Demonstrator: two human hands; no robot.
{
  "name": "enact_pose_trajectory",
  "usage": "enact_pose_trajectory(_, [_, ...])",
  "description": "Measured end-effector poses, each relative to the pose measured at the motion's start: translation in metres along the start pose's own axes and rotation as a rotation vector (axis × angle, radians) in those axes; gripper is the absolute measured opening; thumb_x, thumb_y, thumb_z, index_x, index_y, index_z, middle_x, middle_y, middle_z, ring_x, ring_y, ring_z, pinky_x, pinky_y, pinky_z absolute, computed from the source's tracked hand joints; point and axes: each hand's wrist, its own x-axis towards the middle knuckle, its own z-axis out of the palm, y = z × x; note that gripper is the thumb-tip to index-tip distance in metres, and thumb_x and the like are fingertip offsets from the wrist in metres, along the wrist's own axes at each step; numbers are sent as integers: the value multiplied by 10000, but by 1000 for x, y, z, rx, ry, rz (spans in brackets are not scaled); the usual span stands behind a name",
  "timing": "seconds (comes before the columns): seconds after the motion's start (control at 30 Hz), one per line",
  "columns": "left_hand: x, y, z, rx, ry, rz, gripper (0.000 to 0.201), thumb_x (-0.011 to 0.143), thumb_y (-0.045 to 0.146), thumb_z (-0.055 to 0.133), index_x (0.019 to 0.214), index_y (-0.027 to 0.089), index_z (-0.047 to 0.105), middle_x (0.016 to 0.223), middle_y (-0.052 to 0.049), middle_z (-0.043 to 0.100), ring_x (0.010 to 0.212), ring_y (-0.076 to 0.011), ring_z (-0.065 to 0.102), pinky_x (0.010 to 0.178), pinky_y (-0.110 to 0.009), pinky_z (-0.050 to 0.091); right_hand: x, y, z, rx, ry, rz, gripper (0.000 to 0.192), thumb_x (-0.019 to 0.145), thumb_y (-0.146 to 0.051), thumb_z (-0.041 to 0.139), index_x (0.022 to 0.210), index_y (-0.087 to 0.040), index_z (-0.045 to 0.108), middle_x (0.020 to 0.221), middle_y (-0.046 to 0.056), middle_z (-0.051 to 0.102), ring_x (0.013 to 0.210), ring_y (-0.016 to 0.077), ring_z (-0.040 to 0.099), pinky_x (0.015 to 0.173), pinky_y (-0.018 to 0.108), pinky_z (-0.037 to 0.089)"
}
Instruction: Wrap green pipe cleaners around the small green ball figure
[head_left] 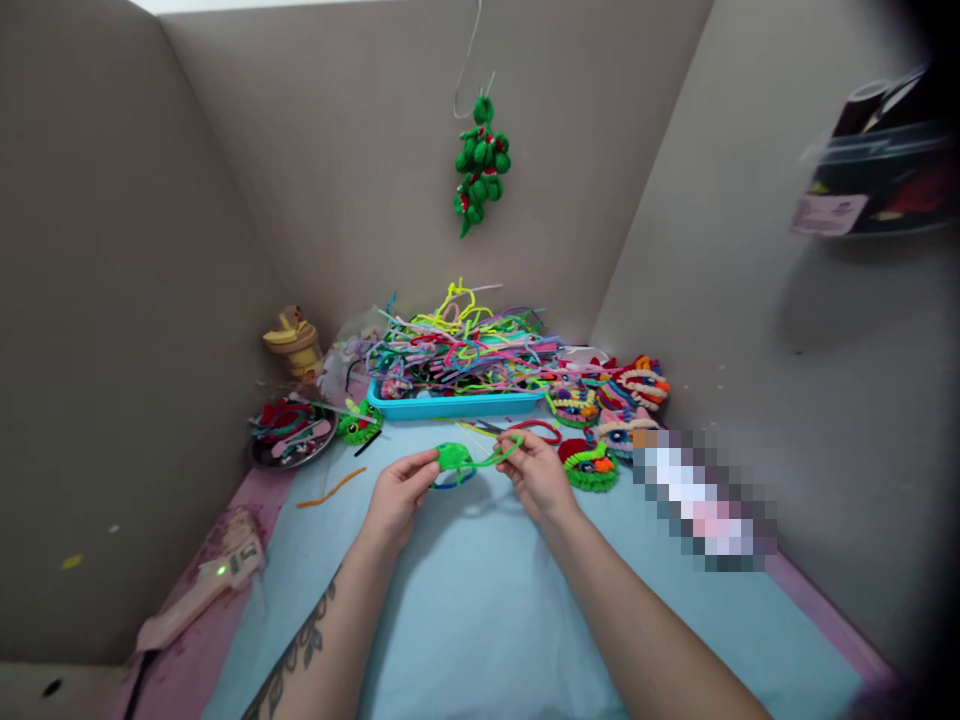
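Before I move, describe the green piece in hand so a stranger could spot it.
Start at the blue tray at the back of the pale blue cloth. In front of it, the left hand pinches the small green piece. Unlike the partly green figures at either side, it is held up, with a green strand running to the right hand.

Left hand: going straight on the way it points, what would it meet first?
Beyond the green piece it pinches, the left hand would probably meet the blue tray; depth is unclear.

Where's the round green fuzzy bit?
In the head view's middle, the left hand pinches the round green fuzzy bit, in front of the blue plastic tray.
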Motion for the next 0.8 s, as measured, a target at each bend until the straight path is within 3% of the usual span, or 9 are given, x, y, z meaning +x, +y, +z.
enact_pose_trajectory(0.37, [3,-2,-4,-6,0,-3,417,540,303,773,888,95,676,507,38,495,404,-22,308,394,-188,158,5,2,-10,-84,56,-196,194,642,-305,692,778,-185,622,662,-13,590,553,95,531,551,240,443])
enact_pose_trajectory(0.67, [0,-4,0,-71,-34,-20,382,532,284,783,853,101,686,501,40,501,400,-13,302,390,-177,160,-6,7,8,49,-23,88,320,545,-349,766,757,-188,589,633,-5,605,531,115,552,475,234,444])
enact_pose_trajectory(0.8, [0,-6,2,-88,-31,1,361,533,281,785,834,107,689,476,46,496,391,-18,308,389,-176,172,-13,9,14,30,-45,163,305,556,-327,763,756,-203,568,649,-14,615,507,96,524,436,192,369])
